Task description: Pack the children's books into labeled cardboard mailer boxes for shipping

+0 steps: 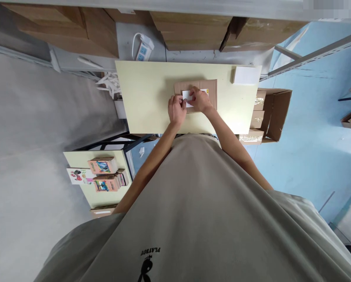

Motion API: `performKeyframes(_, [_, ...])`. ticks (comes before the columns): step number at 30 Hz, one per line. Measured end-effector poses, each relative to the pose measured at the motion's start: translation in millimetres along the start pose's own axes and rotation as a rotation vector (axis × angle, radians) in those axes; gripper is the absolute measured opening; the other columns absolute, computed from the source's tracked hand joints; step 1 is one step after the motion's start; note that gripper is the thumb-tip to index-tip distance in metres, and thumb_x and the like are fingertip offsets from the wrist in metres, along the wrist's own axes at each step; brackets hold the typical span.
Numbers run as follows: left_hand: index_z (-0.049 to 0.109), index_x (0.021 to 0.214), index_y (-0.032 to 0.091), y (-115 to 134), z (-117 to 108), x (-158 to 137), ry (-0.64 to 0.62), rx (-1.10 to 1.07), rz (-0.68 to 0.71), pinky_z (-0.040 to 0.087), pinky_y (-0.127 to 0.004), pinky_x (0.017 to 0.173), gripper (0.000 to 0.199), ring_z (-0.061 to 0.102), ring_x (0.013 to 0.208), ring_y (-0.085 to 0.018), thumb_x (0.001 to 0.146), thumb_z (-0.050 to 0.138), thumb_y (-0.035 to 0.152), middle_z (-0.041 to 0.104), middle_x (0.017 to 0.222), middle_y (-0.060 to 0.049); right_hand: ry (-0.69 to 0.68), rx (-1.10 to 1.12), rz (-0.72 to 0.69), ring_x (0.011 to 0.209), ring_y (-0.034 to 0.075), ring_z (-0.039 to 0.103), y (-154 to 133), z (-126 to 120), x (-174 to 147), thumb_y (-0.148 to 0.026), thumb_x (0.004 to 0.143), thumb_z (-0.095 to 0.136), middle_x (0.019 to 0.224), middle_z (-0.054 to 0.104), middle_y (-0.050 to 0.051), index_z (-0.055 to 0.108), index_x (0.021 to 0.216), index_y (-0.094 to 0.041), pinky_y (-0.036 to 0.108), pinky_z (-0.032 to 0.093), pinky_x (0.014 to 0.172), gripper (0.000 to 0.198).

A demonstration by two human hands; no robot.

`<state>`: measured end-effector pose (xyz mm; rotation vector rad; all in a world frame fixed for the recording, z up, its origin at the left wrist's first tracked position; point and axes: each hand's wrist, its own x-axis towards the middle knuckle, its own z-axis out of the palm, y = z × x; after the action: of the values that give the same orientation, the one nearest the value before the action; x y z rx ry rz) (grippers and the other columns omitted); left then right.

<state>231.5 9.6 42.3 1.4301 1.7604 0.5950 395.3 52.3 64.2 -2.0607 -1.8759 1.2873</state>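
A flat piece of brown cardboard (212,96) lies on the pale yellow tabletop (148,94) in front of me. On it is a white label (186,94) with a small yellow mark at its right end, partly covered by my fingers. My left hand (177,109) is closed at the label's left end, its fingers curled and the thumb at the label's edge. Over the middle of the label, my right hand (201,100) is bent, with thumb and fingertips pinched on the label. A white stack of labels or paper (247,75) stands at the table's far right corner.
Cardboard boxes (193,33) line the shelf behind the table, with a power strip (144,49) between them. An open carton (277,113) sits to the right. Crumpled white scraps (112,83) fill a bin at left. Book stacks (103,166) rest on a lower-left side table.
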Motion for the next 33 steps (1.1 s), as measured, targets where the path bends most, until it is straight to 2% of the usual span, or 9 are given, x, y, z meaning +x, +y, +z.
performKeyframes(3, [0.071,0.135,0.028,1,3,-4,0.02,-0.02,-0.038,0.055,-0.055,0.129,0.033,0.072,0.139,-0.038,0.113,0.08,0.051,0.077,0.127,-0.015,-0.017,-0.036,0.016,0.12,0.035,0.082,-1,-5,7,-0.021,0.1,0.089,0.117,0.089,0.012,0.081,0.122,-0.021,0.053,0.065,0.119,0.024])
performKeyframes(5, [0.064,0.151,0.028,2,4,-4,0.037,-0.04,-0.081,0.058,-0.052,0.125,0.049,0.075,0.135,-0.036,0.112,0.081,0.053,0.076,0.13,-0.014,0.017,-0.043,0.06,0.124,0.037,0.081,-4,-6,15,-0.03,0.105,0.086,0.119,0.088,0.015,0.083,0.115,-0.021,0.058,0.064,0.12,0.014])
performKeyframes(8, [0.058,0.161,0.027,1,2,-1,0.063,-0.056,-0.153,0.058,-0.05,0.124,0.067,0.075,0.135,-0.035,0.108,0.087,0.056,0.075,0.134,-0.016,0.062,-0.002,0.145,0.128,0.042,0.08,-11,-6,26,-0.057,0.115,0.073,0.117,0.086,0.019,0.084,0.113,-0.021,0.066,0.062,0.12,0.038])
performKeyframes(12, [0.066,0.15,0.025,-8,-4,-1,0.064,-0.06,-0.208,0.057,-0.052,0.125,0.068,0.073,0.137,-0.037,0.1,0.095,0.06,0.073,0.133,-0.017,0.147,0.061,0.168,0.131,0.047,0.079,-16,3,26,-0.082,0.11,0.07,0.114,0.086,0.023,0.084,0.12,-0.022,0.072,0.061,0.12,0.062])
performKeyframes(17, [0.074,0.138,0.026,-20,-10,-9,0.028,-0.02,-0.151,0.062,-0.047,0.116,0.057,0.075,0.124,-0.033,0.101,0.094,0.065,0.071,0.123,-0.013,0.126,-0.032,0.105,0.134,0.047,0.08,-19,17,3,-0.069,0.107,0.083,0.125,0.086,0.024,0.076,0.131,-0.02,0.067,0.062,0.12,0.055])
performKeyframes(20, [0.076,0.141,0.027,-22,-15,-17,-0.015,-0.022,-0.105,0.065,-0.045,0.109,0.06,0.077,0.121,-0.031,0.097,0.098,0.061,0.07,0.126,-0.013,0.06,-0.066,0.035,0.131,0.043,0.081,-21,18,-9,-0.046,0.106,0.088,0.131,0.086,0.022,0.072,0.136,-0.019,0.061,0.059,0.124,0.044])
performKeyframes(24, [0.076,0.145,0.026,-25,-19,-24,-0.082,-0.076,-0.101,0.068,-0.041,0.102,0.064,0.08,0.119,-0.03,0.093,0.101,0.057,0.072,0.138,-0.016,-0.001,-0.062,0.017,0.127,0.038,0.081,-17,9,-19,-0.02,0.092,0.095,0.132,0.086,0.017,0.073,0.129,-0.021,0.054,0.06,0.12,0.043])
performKeyframes(27, [0.076,0.142,0.023,-30,-13,-21,-0.089,-0.131,-0.185,0.068,-0.04,0.107,0.058,0.082,0.123,-0.03,0.092,0.098,0.043,0.077,0.143,-0.018,0.032,0.013,0.118,0.121,0.035,0.082,-3,0,-32,-0.017,0.094,0.092,0.126,0.087,0.014,0.073,0.121,-0.024,0.05,0.064,0.112,0.034])
performKeyframes(33, [0.072,0.139,0.022,-39,-3,-14,-0.122,-0.31,-0.33,0.069,-0.042,0.111,0.054,0.085,0.125,-0.028,0.087,0.087,0.022,0.083,0.147,-0.016,0.338,0.121,0.413,0.115,0.033,0.083,49,-31,-86,-0.029,0.112,0.076,0.123,0.089,0.014,0.072,0.121,-0.024,0.051,0.065,0.107,0.012])
